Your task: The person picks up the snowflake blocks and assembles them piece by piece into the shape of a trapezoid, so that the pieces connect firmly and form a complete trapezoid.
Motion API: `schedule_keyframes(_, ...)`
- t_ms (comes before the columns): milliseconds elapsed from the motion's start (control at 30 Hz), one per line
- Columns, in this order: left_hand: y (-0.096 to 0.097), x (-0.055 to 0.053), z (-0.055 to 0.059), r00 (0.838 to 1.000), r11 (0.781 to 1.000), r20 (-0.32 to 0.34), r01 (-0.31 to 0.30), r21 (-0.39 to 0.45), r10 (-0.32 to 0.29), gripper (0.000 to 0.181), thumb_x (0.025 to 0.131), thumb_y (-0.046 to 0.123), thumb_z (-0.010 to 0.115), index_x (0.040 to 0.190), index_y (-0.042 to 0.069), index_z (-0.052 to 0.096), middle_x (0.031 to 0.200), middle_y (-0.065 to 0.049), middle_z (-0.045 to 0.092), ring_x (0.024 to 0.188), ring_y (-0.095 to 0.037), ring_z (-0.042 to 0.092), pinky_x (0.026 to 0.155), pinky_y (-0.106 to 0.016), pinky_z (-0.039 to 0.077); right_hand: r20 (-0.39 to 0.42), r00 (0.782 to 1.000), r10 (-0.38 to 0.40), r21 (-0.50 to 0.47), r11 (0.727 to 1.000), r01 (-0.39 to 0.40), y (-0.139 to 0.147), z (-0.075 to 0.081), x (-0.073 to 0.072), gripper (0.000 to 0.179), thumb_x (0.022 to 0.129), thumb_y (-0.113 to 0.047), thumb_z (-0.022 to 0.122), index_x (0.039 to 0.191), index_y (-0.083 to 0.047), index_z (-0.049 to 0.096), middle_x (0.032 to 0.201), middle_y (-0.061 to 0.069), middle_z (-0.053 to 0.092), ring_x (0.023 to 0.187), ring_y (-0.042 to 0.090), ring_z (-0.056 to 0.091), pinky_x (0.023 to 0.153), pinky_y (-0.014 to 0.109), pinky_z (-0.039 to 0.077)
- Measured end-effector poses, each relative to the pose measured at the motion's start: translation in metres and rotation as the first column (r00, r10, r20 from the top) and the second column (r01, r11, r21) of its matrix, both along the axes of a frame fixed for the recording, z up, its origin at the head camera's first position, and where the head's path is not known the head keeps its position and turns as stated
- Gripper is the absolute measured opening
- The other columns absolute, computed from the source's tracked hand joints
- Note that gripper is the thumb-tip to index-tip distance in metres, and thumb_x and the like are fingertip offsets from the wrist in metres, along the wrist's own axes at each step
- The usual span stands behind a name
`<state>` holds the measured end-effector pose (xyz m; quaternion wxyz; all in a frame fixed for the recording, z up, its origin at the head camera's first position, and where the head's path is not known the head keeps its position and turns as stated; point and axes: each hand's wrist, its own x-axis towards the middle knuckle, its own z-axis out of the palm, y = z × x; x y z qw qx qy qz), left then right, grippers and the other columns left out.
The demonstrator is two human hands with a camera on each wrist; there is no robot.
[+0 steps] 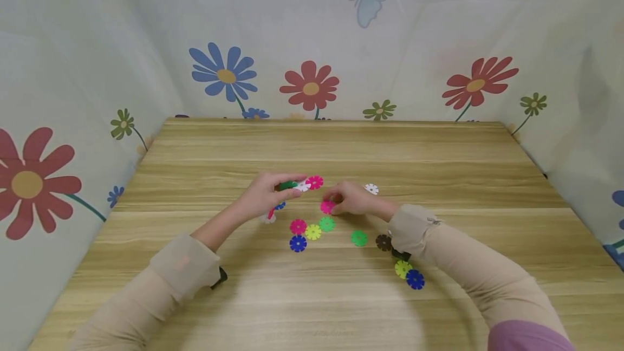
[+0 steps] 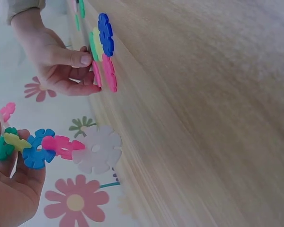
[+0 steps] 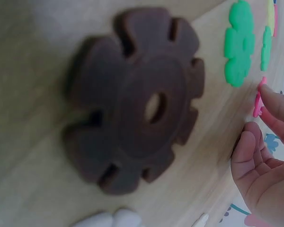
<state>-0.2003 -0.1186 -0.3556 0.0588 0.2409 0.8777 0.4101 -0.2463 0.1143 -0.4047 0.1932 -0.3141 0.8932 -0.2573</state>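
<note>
My left hand (image 1: 263, 195) holds a chain of interlocked flower-shaped building discs above the table. In the left wrist view, the chain includes a green disc (image 2: 4, 148), a yellow disc (image 2: 16, 141), a blue disc (image 2: 37, 149), a pink disc (image 2: 61, 145) and a white disc (image 2: 100, 150) at the end. Another pink disc (image 1: 314, 182) sticks out past the fingertips in the head view. To the right, my right hand (image 1: 353, 198) pinches a single pink disc (image 1: 327, 207) between thumb and fingers, close to the tabletop.
On the wooden table (image 1: 312, 297), pink (image 1: 298, 227), yellow (image 1: 313, 232), green (image 1: 327, 224) and blue discs (image 1: 298, 244) lie bunched. Another green disc (image 1: 359, 239), a brown disc (image 1: 384, 242), yellow and blue discs (image 1: 415, 279) lie rightward. A white disc (image 1: 371, 189) sits behind the right hand.
</note>
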Motion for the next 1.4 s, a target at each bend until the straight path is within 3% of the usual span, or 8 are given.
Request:
schedule_keyframes(400, 0.001, 0.000, -0.002, 1.000, 1.000, 0.014, -0.012, 0.011, 0.011, 0.036, 0.083, 0.025, 0.060, 0.118, 0.017, 0.058, 0.059, -0.001, 0.043, 0.051, -0.014, 0.039, 0.047, -0.019, 0.034, -0.072, 0.997, -0.032, 0.015, 0.999, 0.033, 0.000, 0.002, 0.006, 0.027, 0.076, -0.009, 0.067, 0.099, -0.009, 0.054, 0.079, 0.002, 0.057, 0.070, 0.014, 0.053, 0.062, 0.024, 0.046)
schedule_keyframes(567, 0.001, 0.000, -0.002, 1.000, 1.000, 0.015, -0.009, 0.017, 0.009, 0.035, 0.083, 0.022, 0.060, 0.118, 0.016, 0.058, 0.061, -0.004, 0.047, 0.051, -0.015, 0.039, 0.047, -0.019, 0.034, 0.021, 0.998, -0.062, -0.040, 0.997, 0.062, 0.005, 0.004, 0.009, 0.023, 0.079, -0.006, 0.063, 0.099, -0.009, 0.051, 0.068, 0.005, 0.055, 0.051, 0.015, 0.054, 0.047, 0.022, 0.046)
schedule_keyframes(700, 0.002, 0.001, -0.002, 1.000, 1.000, 0.016, -0.009, 0.012, 0.009, 0.035, 0.083, 0.021, 0.061, 0.118, 0.016, 0.058, 0.066, -0.009, 0.052, 0.052, -0.015, 0.041, 0.047, -0.019, 0.035, 0.071, 0.993, -0.093, -0.117, 0.988, 0.101, 0.013, 0.009, 0.011, 0.021, 0.081, -0.005, 0.061, 0.100, -0.009, 0.051, 0.066, 0.008, 0.055, 0.049, 0.018, 0.056, 0.046, 0.025, 0.048)
schedule_keyframes(800, 0.003, 0.002, -0.001, 1.000, 1.000, 0.015, -0.002, 0.019, 0.002, 0.035, 0.084, 0.023, 0.060, 0.118, 0.015, 0.058, 0.070, -0.012, 0.055, 0.052, -0.015, 0.041, 0.046, -0.019, 0.035, 0.079, 0.992, -0.103, -0.240, 0.963, 0.119, 0.018, 0.018, 0.012, 0.021, 0.082, -0.001, 0.058, 0.101, -0.006, 0.051, 0.069, 0.014, 0.056, 0.053, 0.026, 0.058, 0.049, 0.033, 0.051)
schedule_keyframes(967, 0.005, 0.003, -0.001, 1.000, 0.999, 0.019, 0.008, 0.043, -0.009, 0.035, 0.084, 0.026, 0.059, 0.118, 0.015, 0.058, 0.065, -0.008, 0.052, 0.048, -0.012, 0.038, 0.044, -0.019, 0.034, 0.074, 0.991, -0.110, -0.450, 0.883, 0.132, 0.024, 0.039, 0.020, 0.022, 0.083, 0.006, 0.054, 0.104, 0.001, 0.049, 0.075, 0.025, 0.057, 0.061, 0.039, 0.058, 0.054, 0.040, 0.052)
schedule_keyframes(1167, 0.008, 0.006, -0.001, 1.000, 0.999, 0.018, 0.004, 0.046, -0.004, 0.036, 0.083, 0.031, 0.058, 0.117, 0.019, 0.059, 0.065, -0.003, 0.055, 0.048, -0.010, 0.039, 0.044, -0.018, 0.035, 0.118, 0.985, -0.127, -0.535, 0.827, 0.171, 0.027, 0.059, 0.033, 0.023, 0.084, 0.006, 0.053, 0.106, 0.002, 0.049, 0.080, 0.029, 0.057, 0.060, 0.025, 0.060, 0.057, 0.031, 0.053)
schedule_keyframes(1300, 0.011, 0.010, 0.001, 0.999, 0.999, -0.045, 0.013, 0.037, -0.011, 0.037, 0.082, 0.033, 0.059, 0.116, 0.020, 0.060, 0.075, -0.003, 0.064, 0.045, -0.009, 0.042, 0.041, -0.019, 0.036, 0.149, 0.983, -0.109, -0.568, 0.804, 0.175, 0.028, 0.065, 0.038, 0.024, 0.084, 0.005, 0.053, 0.108, 0.004, 0.050, 0.078, 0.027, 0.057, 0.056, 0.015, 0.059, 0.058, 0.036, 0.054)
schedule_keyframes(1400, 0.013, 0.013, 0.003, 0.987, 1.000, -0.155, 0.029, 0.003, -0.028, 0.036, 0.081, 0.030, 0.061, 0.115, 0.018, 0.060, 0.093, -0.004, 0.068, 0.046, -0.008, 0.047, 0.041, -0.019, 0.037, 0.174, 0.980, -0.100, -0.580, 0.794, 0.183, 0.029, 0.067, 0.040, 0.026, 0.083, 0.005, 0.053, 0.109, 0.005, 0.050, 0.078, 0.025, 0.058, 0.055, 0.013, 0.059, 0.058, 0.037, 0.053)
